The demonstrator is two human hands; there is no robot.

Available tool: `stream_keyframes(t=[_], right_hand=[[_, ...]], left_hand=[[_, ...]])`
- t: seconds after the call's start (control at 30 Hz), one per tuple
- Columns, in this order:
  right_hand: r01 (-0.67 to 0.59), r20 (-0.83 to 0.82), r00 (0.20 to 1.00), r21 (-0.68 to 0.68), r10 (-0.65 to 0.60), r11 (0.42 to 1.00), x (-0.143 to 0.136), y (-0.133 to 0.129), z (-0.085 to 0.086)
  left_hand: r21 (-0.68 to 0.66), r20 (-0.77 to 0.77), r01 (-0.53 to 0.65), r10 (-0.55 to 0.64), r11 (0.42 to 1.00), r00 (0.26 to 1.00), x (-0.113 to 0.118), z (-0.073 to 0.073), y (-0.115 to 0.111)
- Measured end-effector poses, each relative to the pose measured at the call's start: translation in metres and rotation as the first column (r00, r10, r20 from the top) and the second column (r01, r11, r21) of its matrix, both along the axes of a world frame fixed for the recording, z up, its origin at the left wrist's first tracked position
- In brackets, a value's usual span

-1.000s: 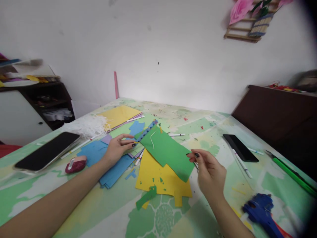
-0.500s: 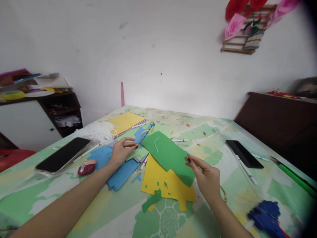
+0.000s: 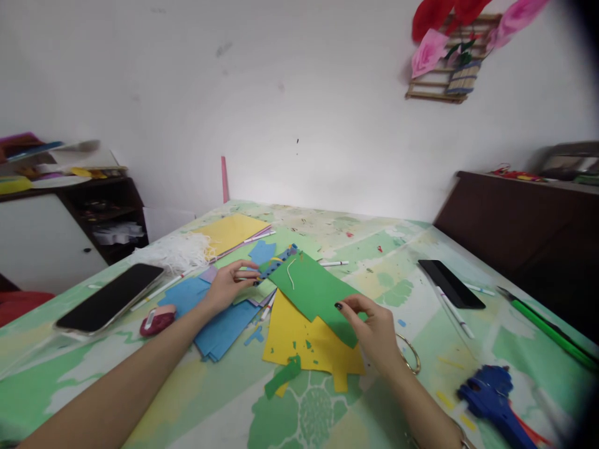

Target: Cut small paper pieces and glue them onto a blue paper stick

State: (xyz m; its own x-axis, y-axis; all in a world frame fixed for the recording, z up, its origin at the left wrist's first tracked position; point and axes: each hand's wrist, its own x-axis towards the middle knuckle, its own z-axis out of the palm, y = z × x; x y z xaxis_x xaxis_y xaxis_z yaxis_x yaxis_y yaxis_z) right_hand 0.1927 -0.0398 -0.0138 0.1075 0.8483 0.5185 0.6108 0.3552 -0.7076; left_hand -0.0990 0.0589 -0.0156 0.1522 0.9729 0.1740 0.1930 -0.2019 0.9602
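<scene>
My left hand (image 3: 231,285) is closed at the near end of a narrow blue strip (image 3: 279,259) with dark spots and yellow bits. The strip slants away beside a green paper sheet (image 3: 313,288). A thin white string (image 3: 291,274) lies on the sheet's left part. Over its right part, my right hand (image 3: 369,321) has thumb and forefinger pinched together; whatever is between them is too small to make out. Underneath is a yellow paper sheet (image 3: 290,337) with small green scraps on it. Blue papers (image 3: 229,330) lie below my left wrist.
At left are a phone (image 3: 112,298), a dark red and pink case (image 3: 158,320) and a heap of white strings (image 3: 175,251). At right lie a black phone-like slab (image 3: 450,284), a white pen (image 3: 455,312), a green-handled tool (image 3: 547,327) and a blue glue gun (image 3: 491,399).
The blue strip's far end has swung down and to the right. My right hand has shifted left, further over the green sheet. The whole view has turned slightly right.
</scene>
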Motion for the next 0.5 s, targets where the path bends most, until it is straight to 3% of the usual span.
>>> stream_keyframes(t=[0.23, 0.4, 0.5], right_hand=[[-0.194, -0.177, 0.968, -0.084, 0.176, 0.977, -0.017, 0.0, 0.001], [-0.254, -0.276, 0.934, -0.065, 0.227, 0.965, -0.021, -0.001, 0.003], [-0.22, -0.315, 0.929, -0.052, 0.193, 0.974, -0.02, 0.001, 0.003]], left_hand=[[-0.112, 0.029, 0.214, -0.212, 0.97, 0.977, 0.029, -0.001, -0.025], [-0.135, 0.015, 0.248, -0.249, 0.959, 0.968, 0.038, 0.002, -0.034], [-0.12, 0.001, 0.241, -0.242, 0.963, 0.97, 0.04, 0.004, -0.037]])
